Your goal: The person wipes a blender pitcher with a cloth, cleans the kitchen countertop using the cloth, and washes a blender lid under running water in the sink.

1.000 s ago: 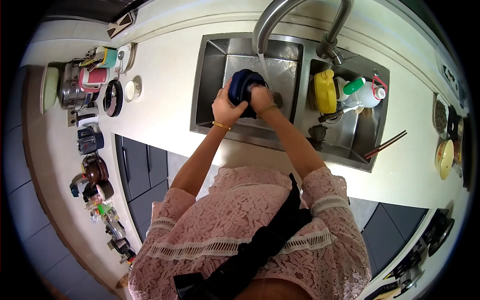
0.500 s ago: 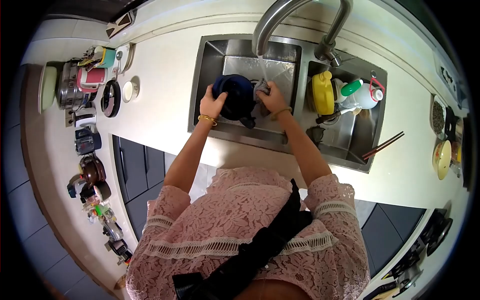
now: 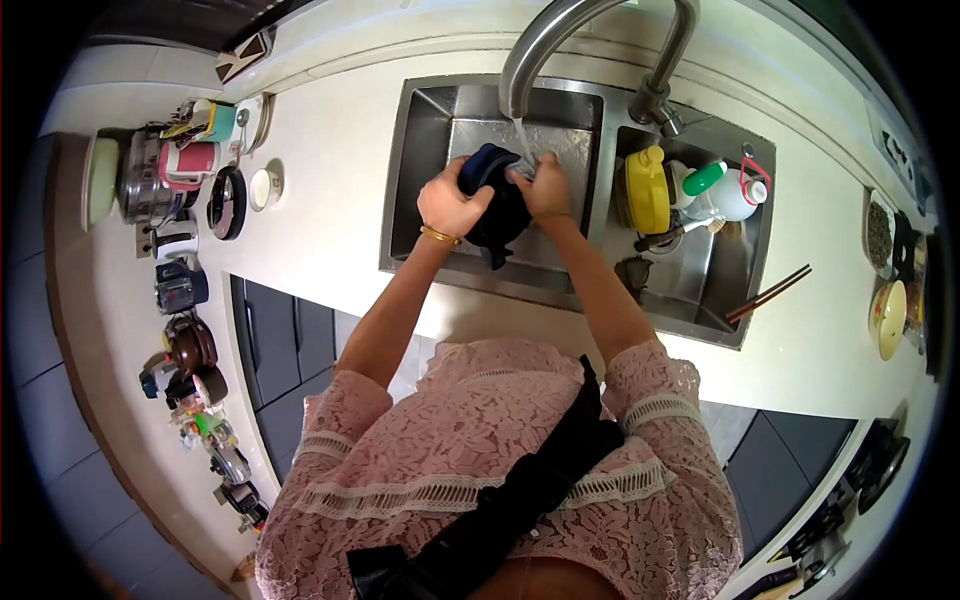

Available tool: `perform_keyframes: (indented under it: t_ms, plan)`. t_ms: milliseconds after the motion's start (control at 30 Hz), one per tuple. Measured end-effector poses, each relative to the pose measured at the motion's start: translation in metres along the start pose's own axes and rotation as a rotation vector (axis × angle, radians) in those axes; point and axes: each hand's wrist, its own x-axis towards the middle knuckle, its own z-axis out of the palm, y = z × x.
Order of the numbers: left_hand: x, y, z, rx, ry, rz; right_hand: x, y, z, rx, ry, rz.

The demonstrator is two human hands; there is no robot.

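Over the left basin of the steel sink point(image 3: 420, 262), my left hand point(image 3: 452, 203) grips the rim of a dark blue pot-like vessel point(image 3: 497, 215), thumb on top. The vessel is tilted, with a dark knob or handle at its lower end. My right hand point(image 3: 545, 190) is closed around a grey cloth or scrubber point(image 3: 522, 172) at the vessel's upper right edge. Water runs from the curved faucet point(image 3: 520, 85) onto the cloth. The inside of the vessel is too dark to make out.
In the right basin are a yellow bottle point(image 3: 646, 190), a green-capped bottle point(image 3: 704, 179), a white jug point(image 3: 737, 197) and a brush. Chopsticks point(image 3: 768, 293) lie across its right rim. A white cup point(image 3: 265, 189) and a black-rimmed lid point(image 3: 227, 203) are on the left counter.
The vessel first moved left and faced upward, then was tilted and shifted back right. My right hand came out of it with the cloth and is now at its edge again.
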Motion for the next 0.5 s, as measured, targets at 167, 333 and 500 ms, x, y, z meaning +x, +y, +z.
perform_keyframes:
  t_ms: [167, 333, 500]
  plan:
    - [0.008, 0.007, 0.009, 0.028, 0.088, 0.088, -0.025, 0.042, 0.041, 0.123, -0.095, 0.514]
    - [0.025, 0.011, 0.016, 0.161, -0.041, 0.179, -0.041, 0.030, 0.039, 0.726, -0.199, 0.843]
    - [0.040, -0.002, 0.038, 0.259, -0.079, 0.349, -0.039, 0.019, 0.018, 0.831, -0.095, 1.073]
